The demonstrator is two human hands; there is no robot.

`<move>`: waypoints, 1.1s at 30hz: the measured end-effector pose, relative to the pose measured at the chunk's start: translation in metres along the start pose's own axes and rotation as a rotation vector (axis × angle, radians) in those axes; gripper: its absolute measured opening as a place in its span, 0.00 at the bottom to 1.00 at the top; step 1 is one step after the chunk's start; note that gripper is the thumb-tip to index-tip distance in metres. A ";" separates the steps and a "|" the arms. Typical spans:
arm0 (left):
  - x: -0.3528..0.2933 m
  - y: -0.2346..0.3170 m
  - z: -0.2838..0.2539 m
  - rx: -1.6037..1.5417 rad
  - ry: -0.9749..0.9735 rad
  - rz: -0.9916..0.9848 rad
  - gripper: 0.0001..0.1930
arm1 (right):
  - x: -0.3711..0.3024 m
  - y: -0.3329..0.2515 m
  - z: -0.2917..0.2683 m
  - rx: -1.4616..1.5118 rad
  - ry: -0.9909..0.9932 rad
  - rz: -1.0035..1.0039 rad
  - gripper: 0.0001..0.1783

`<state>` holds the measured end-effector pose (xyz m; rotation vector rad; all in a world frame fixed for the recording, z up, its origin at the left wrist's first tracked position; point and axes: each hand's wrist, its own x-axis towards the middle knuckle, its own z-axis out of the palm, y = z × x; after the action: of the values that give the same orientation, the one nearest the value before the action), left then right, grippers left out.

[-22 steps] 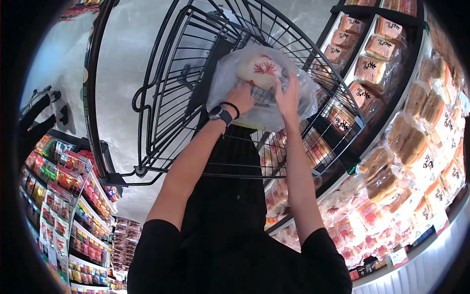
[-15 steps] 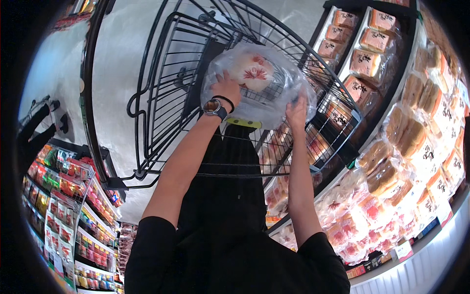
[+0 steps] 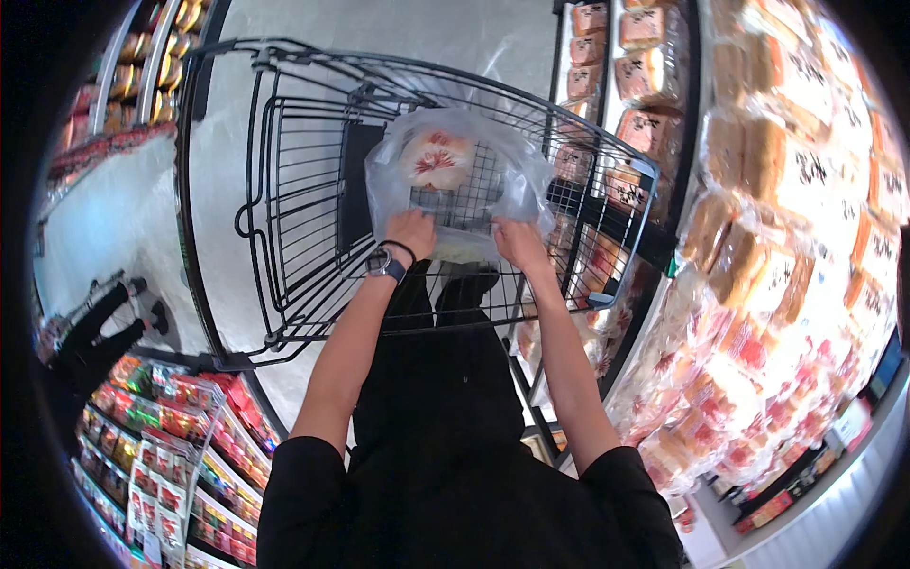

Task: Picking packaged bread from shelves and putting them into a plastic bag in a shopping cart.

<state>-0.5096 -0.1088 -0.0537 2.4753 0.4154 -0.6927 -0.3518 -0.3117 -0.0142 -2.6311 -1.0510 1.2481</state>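
A clear plastic bag point(image 3: 526, 175) sits spread wide in the black wire shopping cart point(image 3: 313, 194). Toward its far left side is a pale, wrapped bread-like item point(image 3: 439, 161) with red markings; the cart's grid shows through the bag beside it. My left hand point(image 3: 412, 233), wearing a watch, is closed on the bag's near left edge. Closed on the near right edge is my right hand point(image 3: 518, 244). Between the hands hangs a strip of bag with a dull yellowish patch.
Shelves of wrapped bread loaves point(image 3: 758, 256) rise close on the right, with more bread packs point(image 3: 645, 76) beyond the cart. Racks of colourful snack packets point(image 3: 171, 455) stand at lower left. A person's dark-clad legs point(image 3: 100, 327) show at the far left.
My right hand has come inward from the bag's right side to its near edge. My left hand, earlier spread on the bag, now grips the near edge.
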 end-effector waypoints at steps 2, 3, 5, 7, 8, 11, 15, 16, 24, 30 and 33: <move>-0.012 0.017 -0.011 -0.013 0.035 0.032 0.15 | -0.029 0.005 -0.005 0.290 0.262 -0.075 0.15; -0.019 0.027 -0.017 -0.051 0.060 0.041 0.15 | -0.045 0.002 -0.010 0.348 0.337 -0.148 0.14; -0.017 0.057 -0.023 -0.012 0.023 0.105 0.16 | -0.083 0.009 -0.019 0.424 0.474 -0.193 0.14; -0.028 0.087 -0.027 -0.088 0.057 0.213 0.15 | -0.124 0.003 -0.028 0.511 0.496 -0.277 0.13; -0.034 0.109 -0.034 -0.143 0.078 0.265 0.15 | -0.146 0.004 -0.026 0.552 0.522 -0.266 0.13; -0.074 0.174 -0.053 -0.397 0.111 0.393 0.13 | -0.211 0.003 -0.022 0.610 0.497 -0.306 0.12; -0.100 0.257 -0.036 -0.699 -0.075 0.420 0.12 | -0.309 0.031 -0.025 0.777 0.613 -0.297 0.12; -0.111 0.278 -0.036 -0.734 -0.130 0.467 0.12 | -0.341 0.038 -0.033 0.799 0.669 -0.292 0.12; -0.145 0.428 -0.010 -0.736 -0.440 0.629 0.14 | -0.565 0.126 -0.045 0.768 1.236 0.079 0.12; -0.163 0.487 -0.005 -0.770 -0.437 0.651 0.15 | -0.709 0.189 -0.028 0.272 1.743 0.873 0.17; -0.172 0.499 0.001 -0.751 -0.432 0.666 0.14 | -0.750 0.211 -0.010 0.091 1.592 1.165 0.22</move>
<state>-0.4426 -0.5396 0.2442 1.5436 -0.2750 -0.6050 -0.5609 -0.9179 0.4289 -2.7159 0.7871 -0.9758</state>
